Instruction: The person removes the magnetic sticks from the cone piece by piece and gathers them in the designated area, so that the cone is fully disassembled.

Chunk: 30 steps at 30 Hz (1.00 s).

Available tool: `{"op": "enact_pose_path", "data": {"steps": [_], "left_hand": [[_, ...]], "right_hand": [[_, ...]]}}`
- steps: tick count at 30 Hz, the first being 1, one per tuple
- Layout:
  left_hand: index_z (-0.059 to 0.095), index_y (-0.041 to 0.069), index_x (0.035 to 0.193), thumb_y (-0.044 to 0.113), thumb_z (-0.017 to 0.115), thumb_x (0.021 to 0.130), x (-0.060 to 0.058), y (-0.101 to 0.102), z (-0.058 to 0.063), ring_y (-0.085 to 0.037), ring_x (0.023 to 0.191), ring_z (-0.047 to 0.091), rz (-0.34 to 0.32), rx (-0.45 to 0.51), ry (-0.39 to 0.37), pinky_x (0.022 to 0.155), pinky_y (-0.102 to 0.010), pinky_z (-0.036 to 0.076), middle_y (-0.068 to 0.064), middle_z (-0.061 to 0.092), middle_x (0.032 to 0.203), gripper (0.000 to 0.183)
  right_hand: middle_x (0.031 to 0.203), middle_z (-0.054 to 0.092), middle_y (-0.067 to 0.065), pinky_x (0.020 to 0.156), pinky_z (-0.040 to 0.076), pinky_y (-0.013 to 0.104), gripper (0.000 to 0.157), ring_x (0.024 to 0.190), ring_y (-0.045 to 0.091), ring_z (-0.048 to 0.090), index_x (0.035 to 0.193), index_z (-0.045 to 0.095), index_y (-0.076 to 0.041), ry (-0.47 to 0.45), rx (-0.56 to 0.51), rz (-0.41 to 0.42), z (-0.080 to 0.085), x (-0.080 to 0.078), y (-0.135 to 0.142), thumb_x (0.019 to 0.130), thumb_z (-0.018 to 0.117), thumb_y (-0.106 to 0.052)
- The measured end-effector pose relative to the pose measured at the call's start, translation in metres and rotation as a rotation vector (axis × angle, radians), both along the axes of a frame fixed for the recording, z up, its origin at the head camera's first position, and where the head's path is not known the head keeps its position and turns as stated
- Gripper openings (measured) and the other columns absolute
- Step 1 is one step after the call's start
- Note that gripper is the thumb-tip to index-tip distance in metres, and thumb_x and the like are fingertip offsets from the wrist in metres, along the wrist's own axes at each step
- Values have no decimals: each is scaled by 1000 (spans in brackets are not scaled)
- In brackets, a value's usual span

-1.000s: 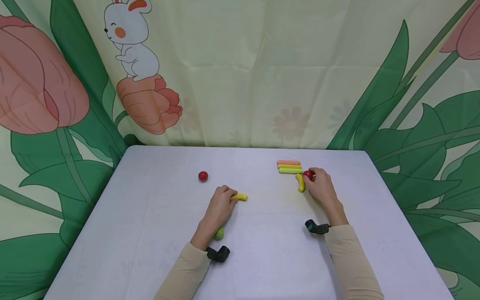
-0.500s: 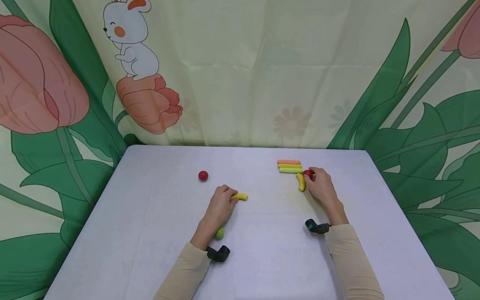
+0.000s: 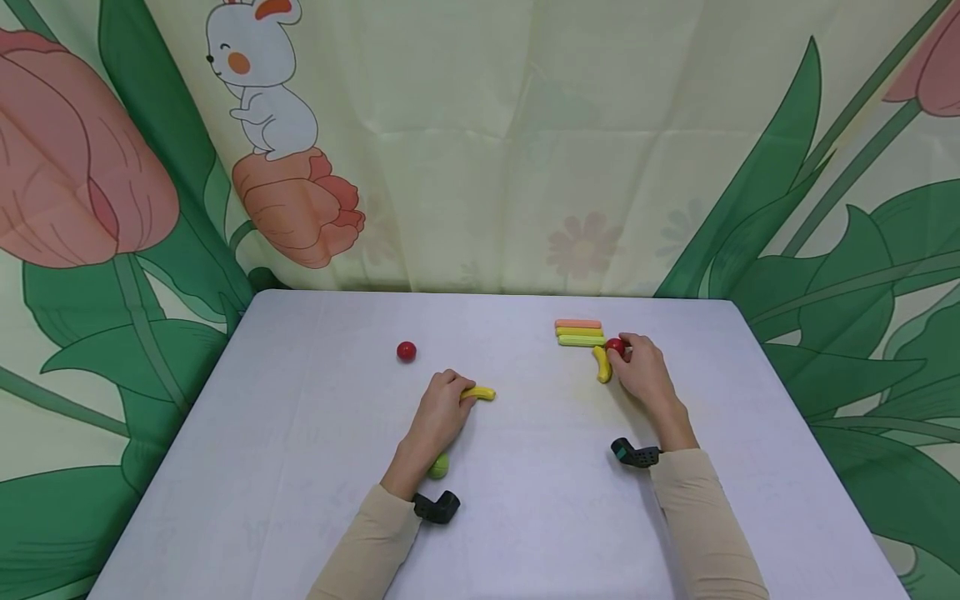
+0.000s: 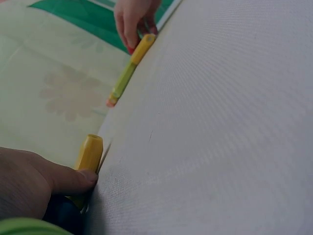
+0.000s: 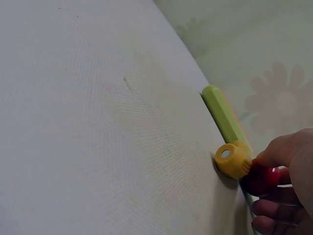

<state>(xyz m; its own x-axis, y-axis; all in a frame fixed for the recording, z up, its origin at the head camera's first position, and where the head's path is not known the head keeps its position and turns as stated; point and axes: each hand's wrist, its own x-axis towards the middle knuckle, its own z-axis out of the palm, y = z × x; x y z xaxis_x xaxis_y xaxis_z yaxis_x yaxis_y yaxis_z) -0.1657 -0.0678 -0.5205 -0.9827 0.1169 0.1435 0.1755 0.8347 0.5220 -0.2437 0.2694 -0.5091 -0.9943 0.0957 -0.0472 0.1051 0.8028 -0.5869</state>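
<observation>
Left hand [image 3: 437, 410] pinches a curved yellow plastic-looking banana [image 3: 484, 393], left of 3 straight pastel sticks [image 3: 580, 341]; right hand [image 3: 647, 372] grips a glossy red ball [image 3: 614, 344] beside them. Both seem light, stiff (ball likely slippery): hold mid-body.

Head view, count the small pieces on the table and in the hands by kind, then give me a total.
Red round pieces: 2
Green round piece: 1
Yellow curved pieces: 2
Straight sticks: 3
Total visible: 8

head view evenly bright, faint soft shadows; wrist views dimmer, blurrier.
</observation>
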Motion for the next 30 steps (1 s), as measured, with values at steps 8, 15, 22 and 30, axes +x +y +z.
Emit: {"op": "enact_pose_path", "data": {"steps": [8, 15, 22, 30], "left_hand": [[74, 8, 114, 15, 74, 91, 0, 1, 0, -19, 99, 58, -1, 0, 4, 89, -32, 55, -5, 66, 109, 24], [73, 8, 116, 16, 74, 91, 1, 0, 1, -19, 99, 57, -8, 7, -6, 88, -32, 55, -5, 65, 109, 26], [72, 7, 118, 23, 74, 91, 2, -6, 8, -19, 97, 57, -17, 10, -60, 88, -34, 56, -7, 65, 111, 31], [68, 9, 124, 34, 73, 89, 2, -21, 21, -20, 101, 55, -36, -68, -204, 93, -36, 54, -7, 62, 117, 43]], "right_hand": [[143, 43, 27, 100, 51, 53, 57, 115, 39, 52, 146, 43, 2, 42, 10, -7, 2, 5, 2, 100, 54, -28], [146, 41, 26, 102, 49, 56, 55, 121, 40, 51, 146, 45, 1, 97, 25, -15, 13, 11, -6, 100, 56, -28], [142, 44, 25, 102, 49, 54, 54, 120, 37, 47, 144, 47, 1, 144, -4, 26, 18, 17, -20, 99, 56, -26], [143, 44, 22, 110, 43, 54, 52, 125, 35, 46, 142, 49, -1, 146, -28, 71, 17, 26, -40, 99, 56, -28]]}}
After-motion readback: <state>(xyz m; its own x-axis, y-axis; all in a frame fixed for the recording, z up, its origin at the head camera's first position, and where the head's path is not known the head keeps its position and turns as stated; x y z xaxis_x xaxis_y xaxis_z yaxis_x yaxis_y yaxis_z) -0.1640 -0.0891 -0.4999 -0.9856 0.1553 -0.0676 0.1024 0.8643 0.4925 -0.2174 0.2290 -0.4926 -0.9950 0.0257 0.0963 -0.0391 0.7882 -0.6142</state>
